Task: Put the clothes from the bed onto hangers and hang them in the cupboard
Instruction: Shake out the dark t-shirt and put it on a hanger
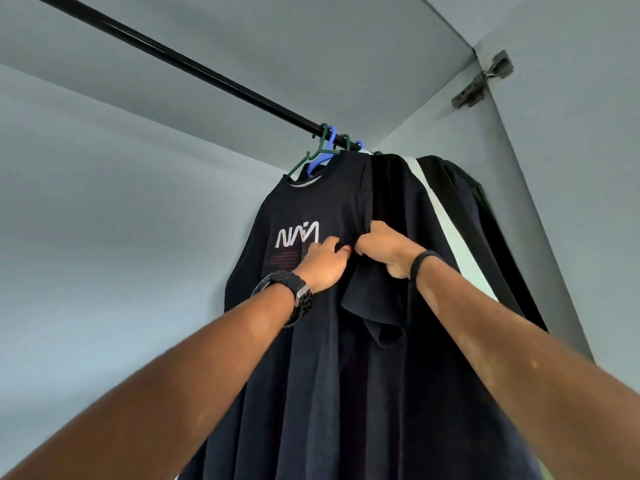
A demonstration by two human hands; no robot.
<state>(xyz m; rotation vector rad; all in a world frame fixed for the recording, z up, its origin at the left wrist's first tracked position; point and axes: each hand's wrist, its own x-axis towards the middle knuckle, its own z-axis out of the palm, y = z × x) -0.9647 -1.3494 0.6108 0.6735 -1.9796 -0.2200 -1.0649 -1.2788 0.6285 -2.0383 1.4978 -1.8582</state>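
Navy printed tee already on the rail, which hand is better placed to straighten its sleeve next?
Right, probably. The right hand already pinches the navy printed T-shirt beside its sleeve. The left hand only rests on the chest, by the white print.

Both bare forearms reach up and forward from the lower corners, converging toward the middle. The left hand (323,263) has its back to the camera, fingers bent forward and pressing into dark fabric; a black watch (289,291) circles its wrist. The right hand (386,249) is curled into a fist pinching fabric, a thin black band (420,263) on its wrist.
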